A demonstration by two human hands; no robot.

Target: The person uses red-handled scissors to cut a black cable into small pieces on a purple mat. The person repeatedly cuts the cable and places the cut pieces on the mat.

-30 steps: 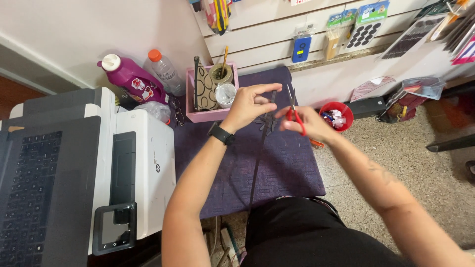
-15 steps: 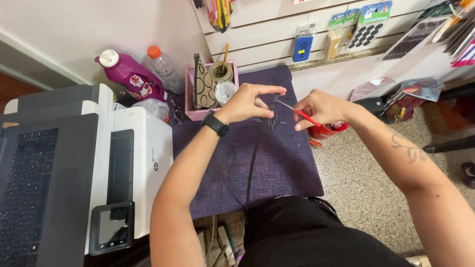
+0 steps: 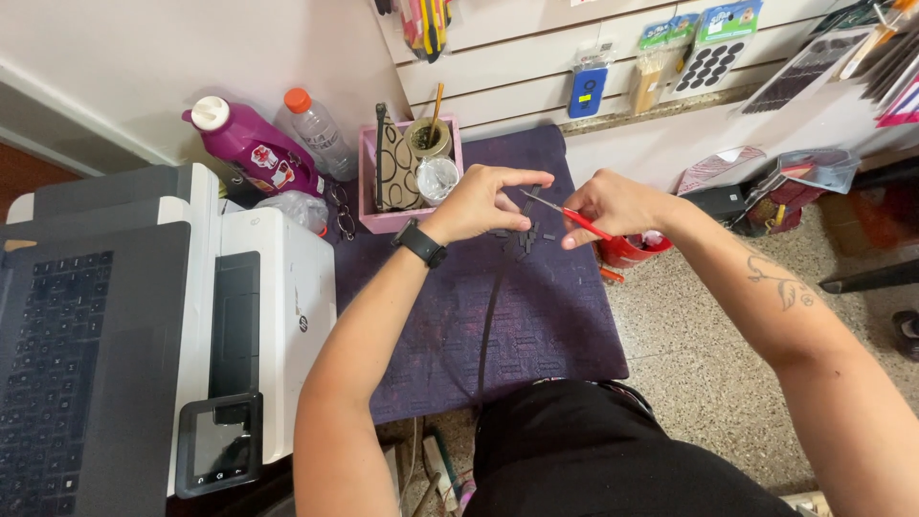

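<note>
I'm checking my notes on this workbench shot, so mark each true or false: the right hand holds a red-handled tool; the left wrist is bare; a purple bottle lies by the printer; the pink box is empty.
1. The right hand holds a red-handled tool. True.
2. The left hand has a bare wrist. False: it wears a black watch.
3. A purple bottle lies by the white printer. True.
4. The pink box is empty. False: it holds a patterned case, a tape roll and a small jar.

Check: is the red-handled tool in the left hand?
No, the right hand holds the red-handled tool, while the left hand pinches the dark strap.
</note>
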